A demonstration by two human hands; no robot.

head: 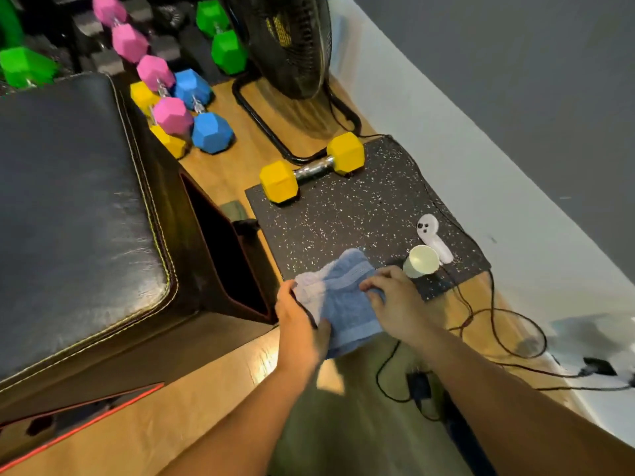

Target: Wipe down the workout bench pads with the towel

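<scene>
The black bench pad point(75, 207) fills the left side, its stitched edge running down toward the floor. Beyond its far corner lie pink, blue, yellow and green dumbbells point(178, 108) in a cluster on the wood floor, with a black fan point(292, 42) standing to their right.

Right of the bench lies a speckled mat point(343, 214). A yellow dumbbell point(311, 168) rests on its far edge.

The left hand point(302, 324) is curled round the left edge of the blue towel point(343, 304), thumb lying on top of the cloth. The towel hangs bunched between both hands, above the mat's near corner and apart from the bench pad. The right hand point(395, 300) grips the towel's right side, its fingers bent and pinching the cloth.

Just beyond the right hand a pale cup point(421, 261) stands on the mat, with a small white object point(433, 237) just beside it. Black cables point(498, 324) trail over the floor to the right, along a white wall base.
</scene>
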